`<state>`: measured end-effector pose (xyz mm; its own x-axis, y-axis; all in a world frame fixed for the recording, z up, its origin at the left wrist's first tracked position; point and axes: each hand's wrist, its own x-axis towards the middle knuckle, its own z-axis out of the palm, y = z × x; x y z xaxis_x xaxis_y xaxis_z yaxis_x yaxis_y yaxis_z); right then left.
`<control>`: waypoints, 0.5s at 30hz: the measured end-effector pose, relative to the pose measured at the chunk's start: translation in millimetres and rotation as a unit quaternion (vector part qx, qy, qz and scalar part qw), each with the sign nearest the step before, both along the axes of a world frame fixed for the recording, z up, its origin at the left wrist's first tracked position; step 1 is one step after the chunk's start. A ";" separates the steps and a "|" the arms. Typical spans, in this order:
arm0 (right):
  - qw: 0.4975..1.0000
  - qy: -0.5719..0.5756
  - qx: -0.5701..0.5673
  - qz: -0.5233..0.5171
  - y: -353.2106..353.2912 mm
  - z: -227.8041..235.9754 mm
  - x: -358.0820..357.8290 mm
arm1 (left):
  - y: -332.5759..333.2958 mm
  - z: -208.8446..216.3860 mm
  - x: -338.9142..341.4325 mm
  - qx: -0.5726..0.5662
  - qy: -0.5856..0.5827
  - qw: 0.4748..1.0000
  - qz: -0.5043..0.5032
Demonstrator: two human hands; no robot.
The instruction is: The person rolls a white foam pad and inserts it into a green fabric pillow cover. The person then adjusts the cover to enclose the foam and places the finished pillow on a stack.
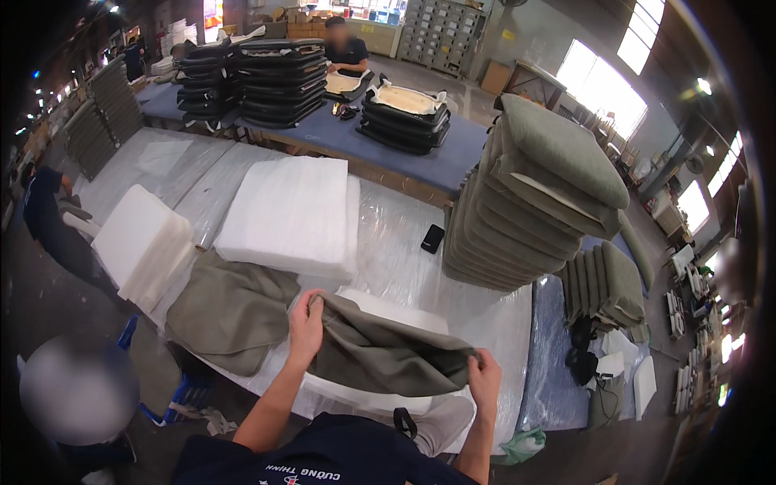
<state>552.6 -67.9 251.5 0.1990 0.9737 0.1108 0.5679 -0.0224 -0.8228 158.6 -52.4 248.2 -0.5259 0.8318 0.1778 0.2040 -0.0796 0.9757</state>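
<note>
Between my two hands stretches a grey-green fabric cover (384, 343), sagging in folds in the middle. My left hand (305, 319) is closed on its upper left corner, and my right hand (483, 373) pinches its right end. Beneath the cover lies a white foam pad (396, 311), partly hidden by the cloth. Another piece of grey-green fabric (230, 311) is spread on the plastic-covered table just left of my left hand.
White padding sheets (283, 210) and foam blocks (141, 238) are stacked at left. A tall pile of grey-green cushions (525, 202) rises at right, near a black phone (432, 238). Black seat pads (279, 85) stand on the blue table (469, 145); a co-worker (346, 52) is behind it.
</note>
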 end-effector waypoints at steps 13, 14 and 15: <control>0.998 -0.015 -0.044 -0.043 -12.2 -5.3 44.4 | -23.9 -1.5 -31.8 0.010 0.256 0.966 0.041; 0.997 -0.019 -0.067 -0.045 -12.7 4.4 28.7 | -22.7 -5.5 -36.2 0.038 0.279 0.957 0.067; 0.995 -0.024 -0.080 -0.046 -6.1 15.3 13.8 | -17.6 -8.9 -37.5 0.021 0.222 0.971 0.081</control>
